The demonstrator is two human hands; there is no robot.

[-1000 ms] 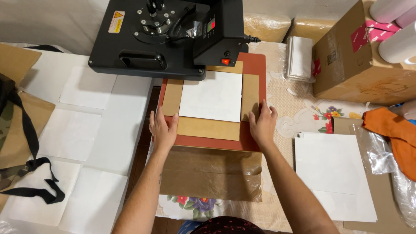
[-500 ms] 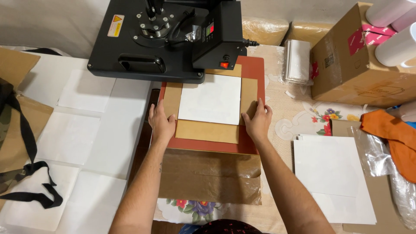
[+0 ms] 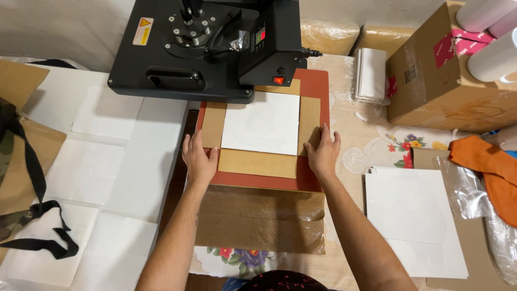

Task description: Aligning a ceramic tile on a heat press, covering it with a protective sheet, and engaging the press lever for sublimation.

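A black heat press (image 3: 204,48) stands at the back, its upper plate swung to the left. Below it lies a red-brown base pad (image 3: 318,86) carrying a tan kraft-paper piece (image 3: 258,163) with a white sheet (image 3: 262,123) on top. My left hand (image 3: 198,159) lies flat on the left edge of the tan piece. Flat on its right edge, fingers spread, lies my right hand (image 3: 323,152). Neither hand grips anything. A crinkled brown sheet (image 3: 261,218) lies in front of the pad, between my forearms.
White sheets (image 3: 414,213) are stacked at the right, next to clear plastic (image 3: 463,186) and orange cloth (image 3: 487,164). A cardboard box (image 3: 447,75) and white rolls (image 3: 493,51) stand at the back right. More white sheets (image 3: 97,161) and a bag with black straps (image 3: 27,178) lie left.
Both hands have slid a little forward along the sides of the tan piece, staying flat on it. The camera has tilted slightly.
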